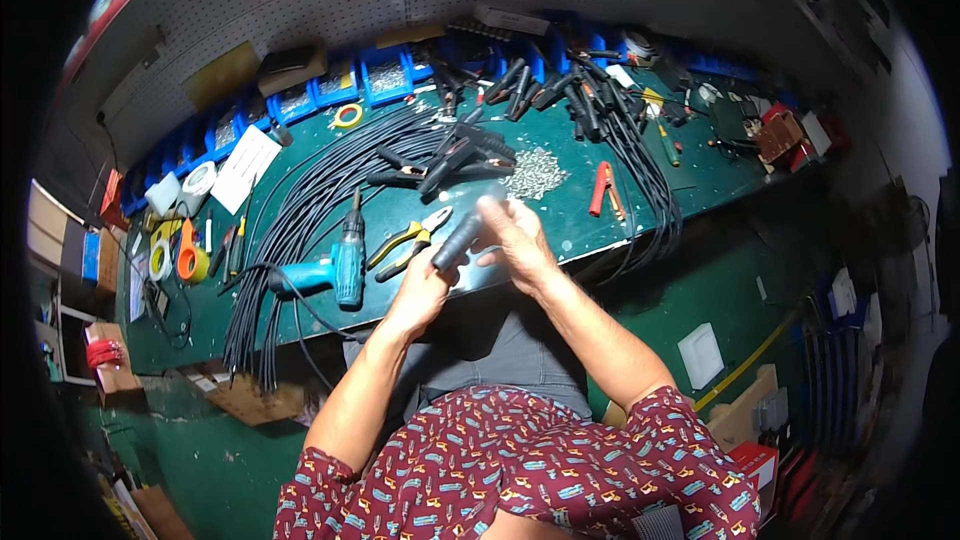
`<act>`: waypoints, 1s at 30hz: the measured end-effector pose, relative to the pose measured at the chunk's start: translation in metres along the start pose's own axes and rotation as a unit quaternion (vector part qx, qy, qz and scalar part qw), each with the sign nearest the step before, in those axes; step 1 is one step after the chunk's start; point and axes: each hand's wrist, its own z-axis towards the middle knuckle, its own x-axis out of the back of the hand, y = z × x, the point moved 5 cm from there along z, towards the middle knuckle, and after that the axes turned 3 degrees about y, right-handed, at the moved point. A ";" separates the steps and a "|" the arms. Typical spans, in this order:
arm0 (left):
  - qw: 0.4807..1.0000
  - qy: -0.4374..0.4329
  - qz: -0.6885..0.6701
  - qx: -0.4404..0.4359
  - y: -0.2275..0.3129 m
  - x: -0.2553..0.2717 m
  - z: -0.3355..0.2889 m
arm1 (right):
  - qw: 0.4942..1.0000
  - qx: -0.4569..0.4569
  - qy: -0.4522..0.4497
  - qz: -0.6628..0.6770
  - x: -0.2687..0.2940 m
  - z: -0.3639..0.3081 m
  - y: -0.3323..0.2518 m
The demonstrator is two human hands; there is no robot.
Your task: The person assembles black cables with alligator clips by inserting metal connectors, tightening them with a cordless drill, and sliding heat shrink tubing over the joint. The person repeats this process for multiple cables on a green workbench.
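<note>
Biggest thing here is the green bench (715,172), and it's pretty crowded, so most of the risk is stuff getting bumped. The big black cable bundle (310,185) sprawls over the left half, and its ends hang past the near edge. I'd guess a sleeve or knee catching those tails could drag the lot, plus the black clamps (450,165) at its far end.

Next down, the teal drill (347,270) lies with its back end right by the near edge, left of the middle. A loose loop of cable runs by its handle, so one tug on that could maybe tip it off onto the floor.

Hands: the left hand (427,290) has its fingers curled around the lower end of a black grip-shaped piece (460,240). The right hand (518,240) is at the upper end, thumb up top, but it's blurry and I can't tell if it's pinching or just steadying. The piece sits at the middle of the near edge, so if the left fingers slip it could easily drop off the front.

The pliers (400,248) are just beside the left hand, easy to knock. Smallest: the loose metal bits (537,174) behind the right hand; a careless knuckle would scatter them.
</note>
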 end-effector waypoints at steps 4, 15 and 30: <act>0.999 0.048 0.002 0.005 0.000 0.011 -0.003 | 0.999 0.012 -0.029 -0.013 0.032 0.010 0.026; 0.996 0.080 -0.019 0.039 0.002 0.015 -0.001 | 0.802 0.185 0.183 -0.537 0.161 0.107 0.062; 0.995 0.076 -0.049 0.040 -0.007 0.014 0.004 | 0.975 0.031 0.114 -0.190 0.129 0.080 0.060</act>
